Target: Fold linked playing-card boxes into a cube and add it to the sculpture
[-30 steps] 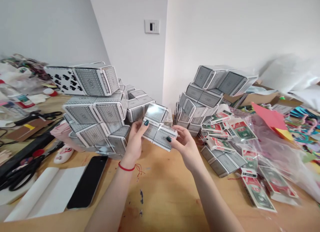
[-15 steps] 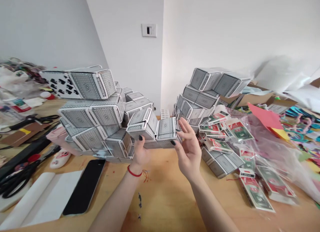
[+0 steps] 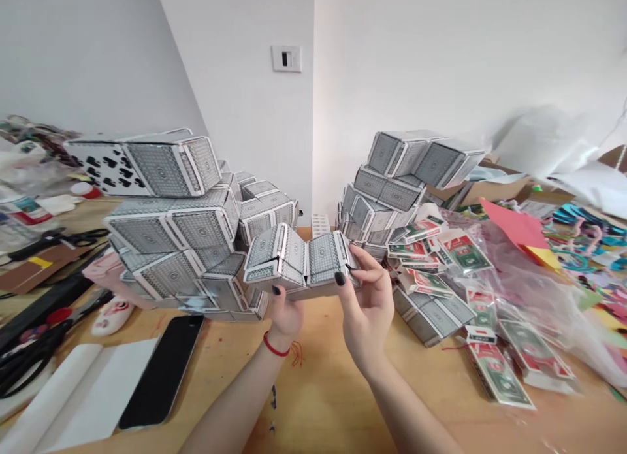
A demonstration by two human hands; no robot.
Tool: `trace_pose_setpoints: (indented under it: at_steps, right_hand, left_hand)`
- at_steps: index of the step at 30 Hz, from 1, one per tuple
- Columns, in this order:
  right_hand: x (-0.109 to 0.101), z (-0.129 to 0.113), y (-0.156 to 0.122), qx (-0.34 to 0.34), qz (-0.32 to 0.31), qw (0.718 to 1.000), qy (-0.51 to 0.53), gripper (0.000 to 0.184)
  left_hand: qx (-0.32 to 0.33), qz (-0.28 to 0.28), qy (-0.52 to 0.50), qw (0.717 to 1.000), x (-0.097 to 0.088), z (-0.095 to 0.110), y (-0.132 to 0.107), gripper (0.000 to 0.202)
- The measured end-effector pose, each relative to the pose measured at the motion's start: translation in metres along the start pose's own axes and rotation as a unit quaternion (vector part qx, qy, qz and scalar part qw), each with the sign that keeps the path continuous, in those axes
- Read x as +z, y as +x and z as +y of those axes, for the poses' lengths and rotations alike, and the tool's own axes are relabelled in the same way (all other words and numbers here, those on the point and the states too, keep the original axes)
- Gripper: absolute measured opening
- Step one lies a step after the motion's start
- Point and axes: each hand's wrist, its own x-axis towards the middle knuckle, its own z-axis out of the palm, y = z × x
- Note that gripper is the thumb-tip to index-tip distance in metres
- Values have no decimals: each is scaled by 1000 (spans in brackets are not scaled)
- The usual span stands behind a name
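Between my hands, above the table, is a block of joined playing-card boxes [image 3: 327, 255], made of grey-backed cards with white edges. My left hand [image 3: 285, 313] grips its left part from below, thumb on the front side; its other fingers are hidden underneath. At the right end, my right hand [image 3: 367, 304] holds the block with its thumb at the front and fingers at the end face. To the left stands a tall stack of similar card boxes [image 3: 206, 228], its top box showing spades. Another stack of card boxes [image 3: 392, 193] rises on the right.
A black phone [image 3: 161, 372] and white folded paper [image 3: 98, 389] lie front left, with scissors [image 3: 34, 356] beside them. Red-and-green card packs [image 3: 499, 372], a grey card block [image 3: 434, 317] and plastic wrap [image 3: 524, 271] cover the right side.
The held block has tilted slightly, showing more of its top faces. My left hand has shifted a little right and down; my right hand's fingers sit closer around the end.
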Motion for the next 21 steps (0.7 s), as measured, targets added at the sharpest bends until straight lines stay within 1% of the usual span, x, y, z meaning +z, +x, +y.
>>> trace_pose_setpoints:
  at_steps: [3, 6, 14, 18, 21]
  right_hand:
    - [2, -6, 0, 26, 16, 1000, 7, 14]
    - [3, -8, 0, 27, 24, 999, 6, 14]
    - [3, -3, -3, 10, 25, 1000, 4, 18]
    - [2, -3, -3, 5, 28, 999, -14, 21]
    - [2, -3, -4, 1, 42, 999, -25, 22]
  left_hand:
    - [-18, -17, 9, 1000, -1, -2, -2, 73]
    - [-21, -23, 21, 999, 0, -2, -3, 75]
    - [-8, 8, -42, 999, 3, 0, -4, 64]
    - [1, -8, 5, 1000, 4, 0, -4, 69]
    - [-2, -12, 20, 1000, 3, -1, -3, 71]
